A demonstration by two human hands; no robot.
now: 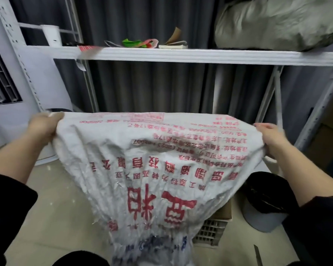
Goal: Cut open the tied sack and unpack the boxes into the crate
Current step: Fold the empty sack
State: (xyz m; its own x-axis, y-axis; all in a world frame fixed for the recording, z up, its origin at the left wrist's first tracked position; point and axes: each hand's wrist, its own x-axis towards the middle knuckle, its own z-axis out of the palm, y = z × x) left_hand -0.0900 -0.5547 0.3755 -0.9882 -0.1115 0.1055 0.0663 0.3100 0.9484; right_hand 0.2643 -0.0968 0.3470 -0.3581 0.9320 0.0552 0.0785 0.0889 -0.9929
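Observation:
A white woven sack with red print hangs upside down in front of me, its bottom edge raised and its mouth pointing down. My left hand grips the sack's upper left corner. My right hand grips the upper right corner. Below the sack's right side, a cardboard box shows inside a pale slotted crate. The sack hides most of the crate and whatever else lies in it.
A white metal shelf crosses the view above, carrying a book, coloured bags and a big grey bundle. A grey bin with a black liner stands at the right. A white standing appliance is at the left. Tiled floor lies below.

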